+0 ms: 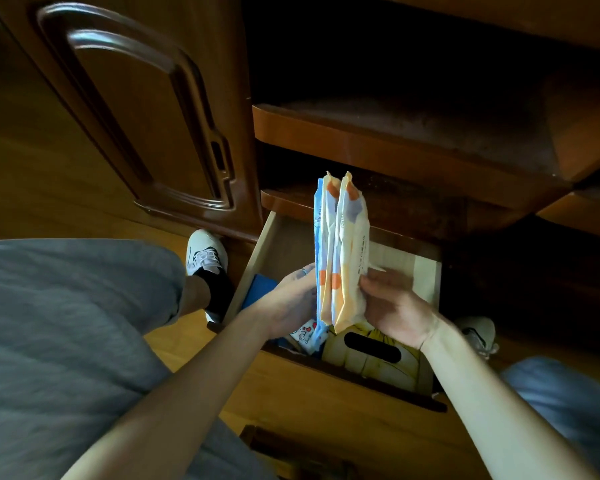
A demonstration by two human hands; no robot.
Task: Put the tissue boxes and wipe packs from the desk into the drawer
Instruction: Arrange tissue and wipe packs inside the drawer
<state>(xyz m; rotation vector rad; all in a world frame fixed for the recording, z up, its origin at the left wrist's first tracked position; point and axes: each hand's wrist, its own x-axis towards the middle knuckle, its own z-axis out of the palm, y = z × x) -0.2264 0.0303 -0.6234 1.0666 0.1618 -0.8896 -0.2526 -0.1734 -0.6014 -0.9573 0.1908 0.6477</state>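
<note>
Both my hands hold a bundle of wipe packs [342, 251] upright on edge over the open drawer [257, 251]. The packs are white with orange and blue print, pressed side by side. My left hand [291, 299] grips their left side and my right hand [392, 306] grips the right side near the bottom. Inside the drawer lies a yellow tissue box [378, 358] with a dark oval slot, beside a white pack with red print [305, 336] and a blue item [260, 289] at the left wall.
The drawer sticks out of a dark wooden desk with open shelves [413, 147] above it and a cabinet door [136, 116] to the left. My knees in grey shorts [66, 323] and my white shoes [205, 252] flank the drawer on the wooden floor.
</note>
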